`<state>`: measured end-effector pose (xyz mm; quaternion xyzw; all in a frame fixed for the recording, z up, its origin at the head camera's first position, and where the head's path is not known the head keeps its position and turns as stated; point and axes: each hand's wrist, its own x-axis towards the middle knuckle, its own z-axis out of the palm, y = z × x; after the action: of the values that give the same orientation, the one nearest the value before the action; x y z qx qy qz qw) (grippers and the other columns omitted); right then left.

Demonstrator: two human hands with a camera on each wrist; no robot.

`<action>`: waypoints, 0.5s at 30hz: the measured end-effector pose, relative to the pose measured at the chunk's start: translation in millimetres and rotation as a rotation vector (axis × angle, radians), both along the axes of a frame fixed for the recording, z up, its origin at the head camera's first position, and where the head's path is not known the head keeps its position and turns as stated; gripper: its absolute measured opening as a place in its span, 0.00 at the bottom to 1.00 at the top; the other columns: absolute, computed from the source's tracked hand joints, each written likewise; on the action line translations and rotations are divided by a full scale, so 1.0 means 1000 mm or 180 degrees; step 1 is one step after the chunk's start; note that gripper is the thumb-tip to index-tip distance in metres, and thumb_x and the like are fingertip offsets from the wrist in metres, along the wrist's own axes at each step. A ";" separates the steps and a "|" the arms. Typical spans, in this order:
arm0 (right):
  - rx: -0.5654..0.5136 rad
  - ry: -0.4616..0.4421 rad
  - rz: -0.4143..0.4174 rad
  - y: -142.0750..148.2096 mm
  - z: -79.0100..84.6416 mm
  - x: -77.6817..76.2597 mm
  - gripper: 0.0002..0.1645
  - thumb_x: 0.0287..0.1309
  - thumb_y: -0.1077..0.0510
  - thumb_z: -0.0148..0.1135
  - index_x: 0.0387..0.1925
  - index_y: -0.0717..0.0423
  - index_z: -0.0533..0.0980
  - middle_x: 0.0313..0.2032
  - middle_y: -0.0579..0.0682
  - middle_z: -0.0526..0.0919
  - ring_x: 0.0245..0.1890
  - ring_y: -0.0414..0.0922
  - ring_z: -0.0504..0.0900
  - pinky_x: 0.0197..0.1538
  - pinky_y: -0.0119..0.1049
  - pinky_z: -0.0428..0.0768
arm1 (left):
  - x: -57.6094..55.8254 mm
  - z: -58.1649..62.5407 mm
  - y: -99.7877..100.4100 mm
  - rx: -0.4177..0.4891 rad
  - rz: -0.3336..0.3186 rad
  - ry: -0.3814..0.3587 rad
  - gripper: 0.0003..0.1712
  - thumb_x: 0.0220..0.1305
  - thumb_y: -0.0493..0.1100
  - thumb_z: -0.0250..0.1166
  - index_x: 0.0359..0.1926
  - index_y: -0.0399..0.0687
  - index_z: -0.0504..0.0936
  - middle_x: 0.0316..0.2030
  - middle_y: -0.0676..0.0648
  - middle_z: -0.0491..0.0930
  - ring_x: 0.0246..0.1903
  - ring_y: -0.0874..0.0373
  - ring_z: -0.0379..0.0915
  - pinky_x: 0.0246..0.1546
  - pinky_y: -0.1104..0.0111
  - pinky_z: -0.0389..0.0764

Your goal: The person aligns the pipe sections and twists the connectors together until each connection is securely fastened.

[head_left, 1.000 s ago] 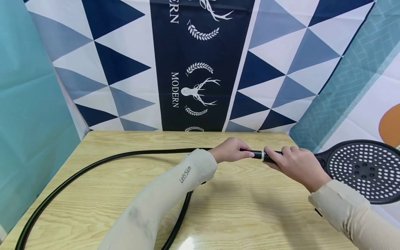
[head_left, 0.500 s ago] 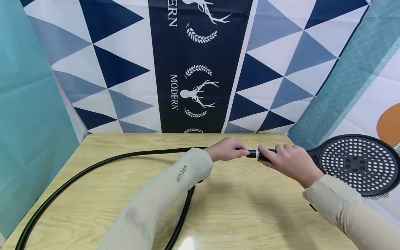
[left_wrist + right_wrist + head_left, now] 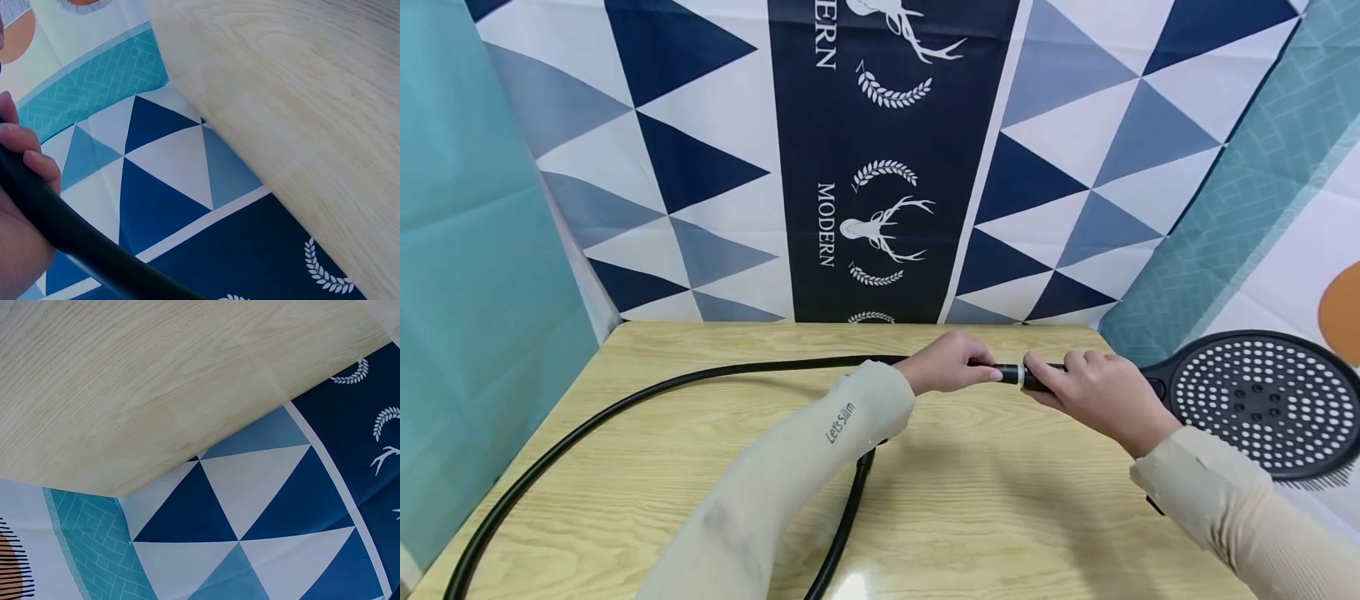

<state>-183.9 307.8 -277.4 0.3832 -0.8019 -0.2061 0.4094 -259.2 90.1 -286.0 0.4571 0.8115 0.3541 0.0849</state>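
Note:
A black handheld shower head [image 3: 1262, 362] with a round, white-dotted face is held over the right side of the table in the head view. My right hand [image 3: 1097, 396] grips its handle, fingers wrapped over the top. A pale ring [image 3: 1021, 375] shows between the two hands, where the handle meets the black hose. On the other side of that ring, my left hand [image 3: 951, 362] pinches the end of the hose [image 3: 662, 385]. In the left wrist view, the left hand's fingers [image 3: 40, 165] curl round the hose. Neither hand shows in the right wrist view.
From the left hand the hose arcs across the wooden table [image 3: 700, 475] to its front left. Another stretch of hose [image 3: 842, 533] runs from under the left forearm to the front edge. Patterned cloth [image 3: 715, 167] hangs behind the table, with a teal cloth [image 3: 482, 275] on the left.
Both hands and the shower head have shifted slightly left against the background. Both grips look the same, and the hose keeps nearly the same curve.

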 end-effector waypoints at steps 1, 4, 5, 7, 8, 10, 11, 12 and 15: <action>0.0007 -0.0002 0.0005 0.000 -0.001 0.000 0.28 0.75 0.40 0.28 0.38 0.58 0.66 0.11 0.51 0.56 0.06 0.45 0.54 0.08 0.34 0.54 | 0.001 0.000 0.000 -0.0012 0.0010 0.0027 0.10 0.66 0.41 0.63 0.37 0.37 0.85 0.22 0.53 0.71 0.23 0.64 0.63 0.26 0.77 0.65; 0.0024 -0.0004 0.0003 0.000 -0.002 0.000 0.28 0.75 0.41 0.28 0.38 0.58 0.66 0.11 0.51 0.56 0.06 0.46 0.55 0.08 0.35 0.55 | 0.002 -0.001 0.001 -0.0062 0.0049 0.0067 0.10 0.66 0.41 0.63 0.39 0.38 0.84 0.24 0.53 0.73 0.25 0.64 0.65 0.28 0.77 0.66; 0.0021 0.0003 -0.0006 0.000 -0.002 -0.001 0.28 0.75 0.41 0.28 0.38 0.58 0.66 0.11 0.51 0.56 0.06 0.46 0.55 0.08 0.35 0.55 | 0.002 -0.001 0.001 -0.0089 0.0049 0.0079 0.10 0.67 0.41 0.62 0.39 0.38 0.84 0.24 0.53 0.73 0.25 0.63 0.65 0.28 0.77 0.66; 0.0016 0.0021 -0.0023 0.001 -0.002 -0.001 0.28 0.75 0.41 0.28 0.38 0.58 0.66 0.10 0.51 0.56 0.06 0.46 0.55 0.08 0.36 0.55 | 0.001 -0.001 0.002 -0.0166 0.0030 0.0089 0.11 0.69 0.42 0.59 0.39 0.39 0.84 0.23 0.53 0.70 0.24 0.63 0.64 0.28 0.77 0.65; 0.0015 0.0028 -0.0028 0.002 -0.001 -0.001 0.28 0.75 0.41 0.27 0.38 0.58 0.66 0.10 0.51 0.56 0.05 0.46 0.55 0.07 0.36 0.55 | 0.001 -0.001 0.003 -0.0194 0.0018 0.0066 0.11 0.70 0.42 0.58 0.38 0.39 0.83 0.22 0.53 0.69 0.23 0.63 0.63 0.27 0.76 0.64; 0.0015 0.0040 -0.0032 0.002 -0.001 -0.001 0.28 0.75 0.41 0.27 0.38 0.58 0.66 0.10 0.52 0.56 0.05 0.46 0.55 0.07 0.36 0.55 | 0.000 -0.001 0.004 -0.0260 -0.0003 0.0010 0.14 0.72 0.42 0.54 0.35 0.39 0.81 0.21 0.52 0.66 0.21 0.63 0.61 0.26 0.76 0.63; 0.0011 0.0050 -0.0028 0.002 -0.001 -0.001 0.28 0.75 0.41 0.28 0.38 0.58 0.66 0.10 0.52 0.56 0.05 0.46 0.55 0.07 0.36 0.55 | 0.000 -0.001 0.005 -0.0294 -0.0004 -0.0026 0.15 0.73 0.43 0.53 0.35 0.39 0.81 0.20 0.52 0.65 0.21 0.62 0.60 0.26 0.75 0.63; 0.0008 0.0057 -0.0021 0.002 -0.001 -0.001 0.28 0.75 0.41 0.28 0.38 0.59 0.66 0.10 0.51 0.56 0.05 0.46 0.55 0.07 0.36 0.55 | 0.000 -0.001 0.005 -0.0315 0.0000 -0.0072 0.15 0.74 0.43 0.52 0.35 0.39 0.81 0.20 0.52 0.65 0.20 0.62 0.59 0.26 0.75 0.62; -0.0008 0.0060 -0.0023 0.002 -0.002 0.000 0.28 0.75 0.41 0.28 0.38 0.58 0.66 0.11 0.52 0.56 0.06 0.46 0.55 0.07 0.35 0.54 | 0.002 0.000 0.004 -0.0358 0.0020 -0.0101 0.16 0.74 0.43 0.51 0.38 0.38 0.82 0.20 0.52 0.65 0.20 0.62 0.59 0.26 0.75 0.62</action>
<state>-183.6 309.3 -279.9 0.3778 -0.7996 -0.2102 0.4167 -257.7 94.5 -285.8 0.4433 0.8301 0.3153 0.1222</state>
